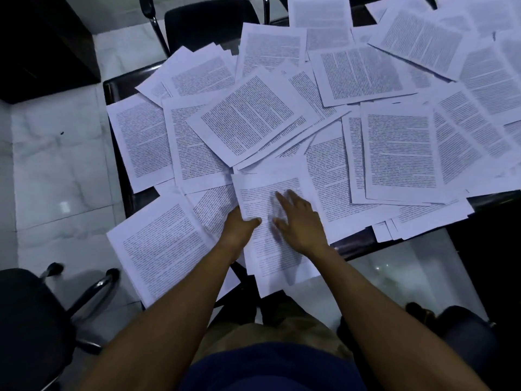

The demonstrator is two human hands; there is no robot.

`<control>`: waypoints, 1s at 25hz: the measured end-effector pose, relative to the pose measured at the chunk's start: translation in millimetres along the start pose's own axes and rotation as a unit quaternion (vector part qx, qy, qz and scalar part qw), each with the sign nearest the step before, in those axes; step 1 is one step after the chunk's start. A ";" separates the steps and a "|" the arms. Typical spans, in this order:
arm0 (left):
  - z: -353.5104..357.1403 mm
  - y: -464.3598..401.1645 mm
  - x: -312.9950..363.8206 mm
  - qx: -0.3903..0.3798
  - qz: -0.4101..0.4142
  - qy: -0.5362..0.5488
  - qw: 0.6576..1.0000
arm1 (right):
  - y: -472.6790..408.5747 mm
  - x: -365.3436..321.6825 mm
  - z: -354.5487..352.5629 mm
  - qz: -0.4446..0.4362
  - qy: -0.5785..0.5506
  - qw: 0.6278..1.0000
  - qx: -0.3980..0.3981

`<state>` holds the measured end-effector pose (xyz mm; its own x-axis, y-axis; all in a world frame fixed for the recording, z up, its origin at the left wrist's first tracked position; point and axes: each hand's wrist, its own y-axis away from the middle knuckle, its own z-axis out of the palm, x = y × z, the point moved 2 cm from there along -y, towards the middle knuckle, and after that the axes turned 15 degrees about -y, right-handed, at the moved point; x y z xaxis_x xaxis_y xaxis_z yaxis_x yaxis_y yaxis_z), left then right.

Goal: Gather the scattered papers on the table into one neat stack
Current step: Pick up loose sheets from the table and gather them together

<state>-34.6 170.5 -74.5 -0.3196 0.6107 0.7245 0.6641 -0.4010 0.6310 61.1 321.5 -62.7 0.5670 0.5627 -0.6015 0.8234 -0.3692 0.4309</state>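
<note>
Several white printed sheets (400, 148) lie scattered and overlapping across the dark table (363, 245). A small pile of sheets (270, 249) sits at the near edge and hangs over it. My left hand (239, 224) grips the pile's left edge, thumb on top and fingers hidden under the paper. My right hand (298, 218) lies flat on top of the pile with straight, spread fingers. Another sheet (163, 246) juts off the near left corner.
A black chair (208, 21) stands at the far side and another black chair (31, 328) at my near left. White tiled floor (56, 170) lies to the left of the table. Papers cover nearly all of the tabletop out to the right.
</note>
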 end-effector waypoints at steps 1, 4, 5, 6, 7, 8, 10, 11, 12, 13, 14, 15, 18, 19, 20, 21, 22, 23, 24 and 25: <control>-2.6 0.7 1.8 -0.001 -0.003 0.001 1.000 | -1.2 -2.7 -3.1 -0.014 -0.042 0.999 0.030; -19.0 1.7 2.4 0.000 -0.046 0.066 0.997 | 7.1 13.9 -19.2 0.059 -0.094 0.981 0.160; -25.8 1.3 -0.1 -0.003 -0.063 0.087 0.994 | 10.0 22.0 -24.8 0.094 -0.099 0.974 0.181; -34.3 1.1 -3.6 -0.006 -0.075 0.106 0.992 | 12.1 26.0 -28.0 0.127 -0.128 0.966 0.183; -42.7 1.5 -7.5 -0.011 -0.079 0.122 0.989 | 13.7 23.9 -28.5 0.157 -0.185 0.955 0.169; -50.2 1.7 -11.5 -0.017 -0.077 0.136 0.988 | 14.8 17.2 -27.2 0.184 -0.251 0.939 0.147; -63.5 3.3 -14.5 -0.032 -0.059 0.154 0.986 | 12.0 -2.9 -25.6 0.216 -0.346 0.906 0.115; -69.2 3.9 -14.5 -0.041 -0.049 0.159 0.985 | 8.5 -10.9 -23.9 0.218 -0.384 0.891 0.102; -75.0 5.1 -14.0 -0.050 -0.037 0.161 0.985 | 4.9 -16.7 -21.2 0.210 -0.431 0.873 0.087; -80.7 5.9 -13.4 -0.054 -0.029 0.163 0.985 | 3.7 -24.0 -17.9 0.199 -0.482 0.850 0.070; -86.9 6.7 -13.1 -0.054 -0.023 0.165 0.985 | 4.4 -32.6 -15.3 0.187 -0.522 0.831 0.052; -94.4 7.5 -12.9 -0.053 -0.015 0.166 0.985 | 5.2 -39.8 -13.8 0.169 -0.537 0.825 0.041; -115.0 11.7 -13.0 -0.068 0.016 0.160 0.985 | 9.8 -57.5 -15.2 0.096 -0.502 0.860 0.012; -121.0 14.7 -13.9 -0.070 0.024 0.154 0.985 | 12.1 -62.8 -16.0 0.083 -0.491 0.867 -0.004; -125.9 18.3 -13.8 -0.069 0.027 0.151 0.986 | 13.4 -67.0 -16.6 0.076 -0.481 0.873 -0.027; -129.3 21.6 -14.5 -0.067 0.023 0.153 0.986 | 14.0 -70.0 -17.7 0.073 -0.466 0.880 -0.053; -131.6 24.9 -16.1 -0.065 0.015 0.166 0.984 | 14.3 -73.4 -19.4 0.069 -0.448 0.888 -0.076; -133.7 28.0 -17.7 -0.059 0.004 0.185 0.981 | 12.2 -77.6 -22.1 0.063 -0.429 0.897 -0.090; -134.7 29.2 -19.9 -0.045 -0.010 0.206 0.978 | 8.6 -82.2 -24.5 0.057 -0.416 0.903 -0.094; -135.5 28.9 -21.2 -0.024 -0.023 0.221 0.975 | 2.9 -85.9 -26.4 0.050 -0.411 0.906 -0.092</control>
<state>-100.2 53.4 -34.1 -0.6145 0.2794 0.7378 0.6141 -0.4176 0.6697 14.2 291.6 7.9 0.5249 -0.2349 -0.8181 0.7926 -0.2156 0.5704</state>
